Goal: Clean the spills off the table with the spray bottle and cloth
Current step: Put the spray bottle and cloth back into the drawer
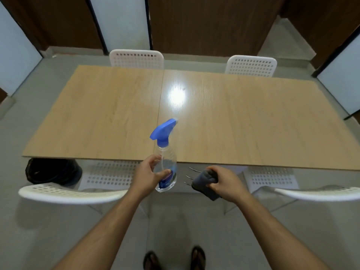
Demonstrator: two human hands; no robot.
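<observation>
Below both forearms, at the bottom edge, two feet in dark sandals point(174, 259) stand on the grey floor. Up from them, the left hand point(149, 175) curls its fingers and thumb round the lower body of a clear plastic spray bottle with a blue trigger head point(165, 154), holding it upright with the nozzle pointing away over the counter. Just right of it, the right hand point(224, 183) grips a bunched dark grey cloth point(204, 182), which hangs partly out below the fingers. Both hands sit short of the near edge of the long light wood-grain counter point(253, 123), above the gap between two white perforated plastic chairs point(74, 192) pushed in on this side. Left of the left hand, under the counter's corner, a black bag-lined bin point(52, 171) rests on the floor. Beyond the bottle's nozzle, a bright glare of light lies on the counter near its middle seam. Past the far edge stand two more white perforated chairs point(136, 58), then brown wall panels.
</observation>
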